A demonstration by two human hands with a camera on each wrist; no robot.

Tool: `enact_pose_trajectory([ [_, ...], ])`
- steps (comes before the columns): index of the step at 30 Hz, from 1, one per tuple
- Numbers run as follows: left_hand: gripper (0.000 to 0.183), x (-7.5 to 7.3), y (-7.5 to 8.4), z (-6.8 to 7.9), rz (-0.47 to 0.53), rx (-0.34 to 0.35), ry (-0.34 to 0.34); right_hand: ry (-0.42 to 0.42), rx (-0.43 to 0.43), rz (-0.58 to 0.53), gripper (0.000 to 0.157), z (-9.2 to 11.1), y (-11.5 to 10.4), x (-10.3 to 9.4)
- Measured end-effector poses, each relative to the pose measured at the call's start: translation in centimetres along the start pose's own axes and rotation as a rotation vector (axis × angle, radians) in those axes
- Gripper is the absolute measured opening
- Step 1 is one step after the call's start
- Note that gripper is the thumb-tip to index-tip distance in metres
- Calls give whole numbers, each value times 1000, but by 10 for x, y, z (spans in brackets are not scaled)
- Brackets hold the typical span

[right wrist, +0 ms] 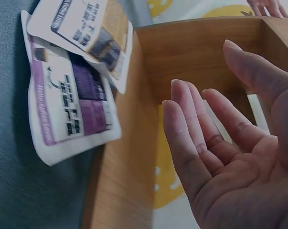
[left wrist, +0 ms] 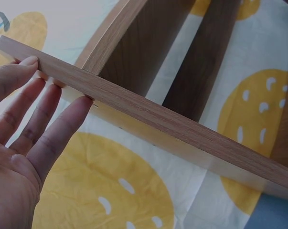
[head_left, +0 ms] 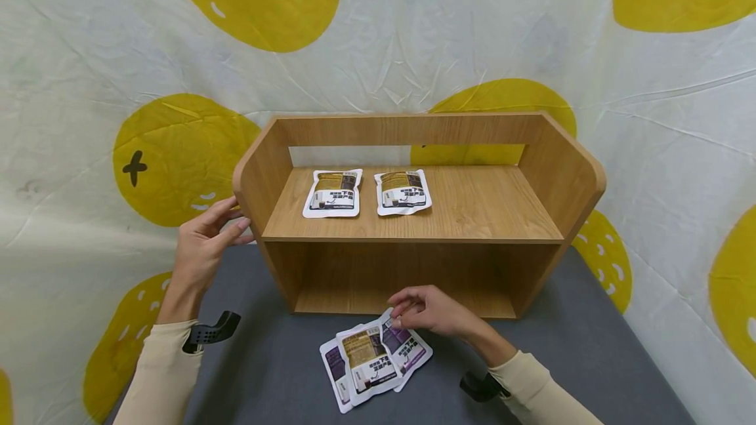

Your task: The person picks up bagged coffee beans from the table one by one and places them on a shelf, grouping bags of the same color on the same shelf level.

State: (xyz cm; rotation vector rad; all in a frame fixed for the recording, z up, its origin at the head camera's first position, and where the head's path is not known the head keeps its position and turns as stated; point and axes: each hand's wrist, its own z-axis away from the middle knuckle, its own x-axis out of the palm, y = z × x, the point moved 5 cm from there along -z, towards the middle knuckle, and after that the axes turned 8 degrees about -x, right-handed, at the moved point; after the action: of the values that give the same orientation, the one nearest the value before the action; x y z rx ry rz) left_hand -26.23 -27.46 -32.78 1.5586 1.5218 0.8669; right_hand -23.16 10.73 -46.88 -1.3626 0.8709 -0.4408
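A two-tier wooden shelf (head_left: 413, 223) stands on the table, with two white-edged pouches lying on its upper board: a left gold pouch (head_left: 333, 194) and a right gold pouch (head_left: 404, 193). Fingers of my left hand (head_left: 197, 248) touch the outer face of the shelf's left side panel (left wrist: 134, 102), the thumb at its edge. In front of the shelf, a gold-labelled pouch (head_left: 369, 359) overlaps two purple ones, a right purple pouch (head_left: 409, 349) and a left purple pouch (head_left: 335, 372). Loosely bent, my right hand (head_left: 437, 310) hovers by the right purple pouch with nothing in its grasp.
The lower compartment (head_left: 401, 277) opens toward me behind the loose pouches. A dark grey table (head_left: 266, 372) lies under everything. Behind the shelf hangs a white cloth (head_left: 378, 51) printed with yellow shapes. Black bands circle both wrists.
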Motion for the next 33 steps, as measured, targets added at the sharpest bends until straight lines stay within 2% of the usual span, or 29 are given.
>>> enact_pose_trajectory([
  [12,46,0,1,-1,-10,5,-2,17,-18,-87,58,-2,17,24],
  [20,45,0,1,-1,-19,6,6,47,10,-23,61,-5,24,33],
  [26,45,0,0,-1,-11,2,0,50,-13,21,67,-8,29,43],
  [33,46,-1,0,0,-20,-5,1,73,-8,194,75,-13,31,57],
])
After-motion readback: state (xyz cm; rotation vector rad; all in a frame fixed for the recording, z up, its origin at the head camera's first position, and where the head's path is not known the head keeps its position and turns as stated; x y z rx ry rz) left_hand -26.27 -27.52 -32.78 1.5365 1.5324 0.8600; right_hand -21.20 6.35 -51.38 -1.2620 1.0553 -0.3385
